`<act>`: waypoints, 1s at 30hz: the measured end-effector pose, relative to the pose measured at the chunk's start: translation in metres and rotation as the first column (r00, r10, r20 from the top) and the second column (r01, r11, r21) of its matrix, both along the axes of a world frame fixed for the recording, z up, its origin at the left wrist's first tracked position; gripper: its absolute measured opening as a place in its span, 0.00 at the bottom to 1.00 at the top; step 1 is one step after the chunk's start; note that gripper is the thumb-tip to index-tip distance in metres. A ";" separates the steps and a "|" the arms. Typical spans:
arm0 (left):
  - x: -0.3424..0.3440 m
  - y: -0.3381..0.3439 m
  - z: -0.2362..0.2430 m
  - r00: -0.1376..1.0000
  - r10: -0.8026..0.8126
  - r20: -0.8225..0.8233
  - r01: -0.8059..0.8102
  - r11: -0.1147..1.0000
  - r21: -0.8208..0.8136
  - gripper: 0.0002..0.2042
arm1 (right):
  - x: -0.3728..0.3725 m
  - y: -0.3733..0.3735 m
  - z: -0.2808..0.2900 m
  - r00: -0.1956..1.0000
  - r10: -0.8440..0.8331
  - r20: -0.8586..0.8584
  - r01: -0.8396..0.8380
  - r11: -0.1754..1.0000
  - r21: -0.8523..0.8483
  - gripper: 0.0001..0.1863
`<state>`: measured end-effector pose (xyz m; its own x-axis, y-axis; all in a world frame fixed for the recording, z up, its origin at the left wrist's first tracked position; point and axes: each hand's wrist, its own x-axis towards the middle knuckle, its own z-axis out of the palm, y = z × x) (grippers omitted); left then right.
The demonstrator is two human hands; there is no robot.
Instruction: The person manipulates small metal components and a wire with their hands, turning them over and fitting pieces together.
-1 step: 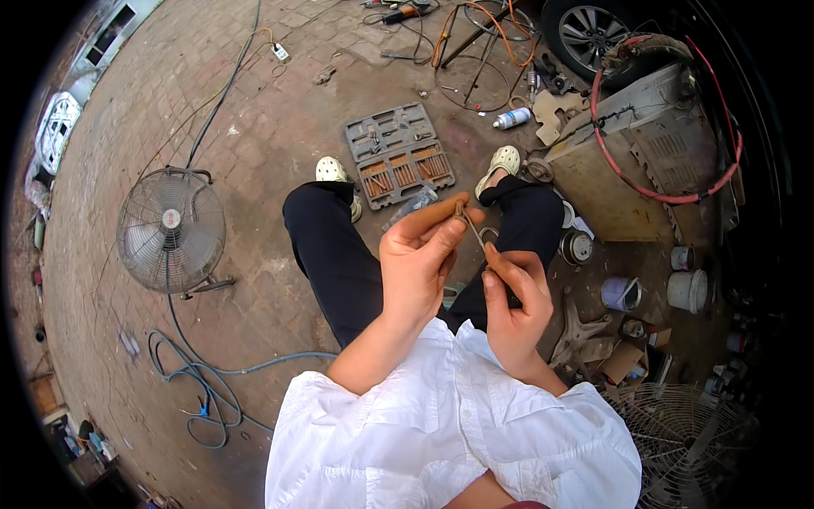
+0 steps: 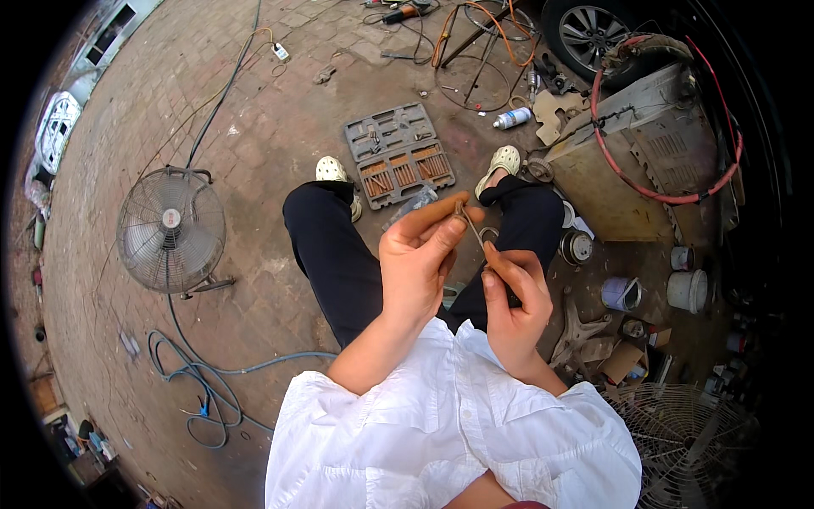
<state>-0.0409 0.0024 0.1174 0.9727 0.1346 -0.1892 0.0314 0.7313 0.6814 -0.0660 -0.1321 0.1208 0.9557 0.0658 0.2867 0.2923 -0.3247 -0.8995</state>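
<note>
A thin, dull metal rod (image 2: 476, 231) runs between my two hands above my lap. My left hand (image 2: 413, 270) pinches its upper end between thumb and forefinger, next to a small brownish piece that I cannot make out clearly. Thumb and fingers of my right hand (image 2: 519, 307) close on the lower end, which they mostly hide. Brown grime covers the fingertips. Beyond the hands, a grey tool case (image 2: 393, 156) lies unfolded on the ground between my feet, with rows of rusty bits in its near half. A clear plastic bag (image 2: 414, 204) sits at its near edge.
To the left stands a floor fan (image 2: 171, 229), with a blue hose (image 2: 182, 369) coiled nearby. A spray can (image 2: 512, 119) lies beyond my right foot. On the right are a metal cabinet (image 2: 610, 182), paint cans (image 2: 621, 293), a cardboard box (image 2: 623, 362) and a wire fan guard (image 2: 687, 441).
</note>
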 end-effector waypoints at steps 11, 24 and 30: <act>0.001 0.000 0.001 0.998 0.054 0.008 -0.055 0.998 0.011 0.13 | -0.004 -0.004 0.003 0.979 0.139 -0.152 -0.106 0.973 0.203 0.14; 0.002 0.003 -0.001 0.999 0.023 -0.022 -0.023 1.000 -0.002 0.13 | -0.003 -0.007 0.003 0.952 0.202 -0.231 -0.122 0.940 0.319 0.14; 0.003 0.001 0.000 0.998 0.021 -0.059 -0.022 1.000 -0.020 0.12 | -0.001 -0.009 0.001 0.930 0.219 -0.295 -0.102 0.925 0.366 0.15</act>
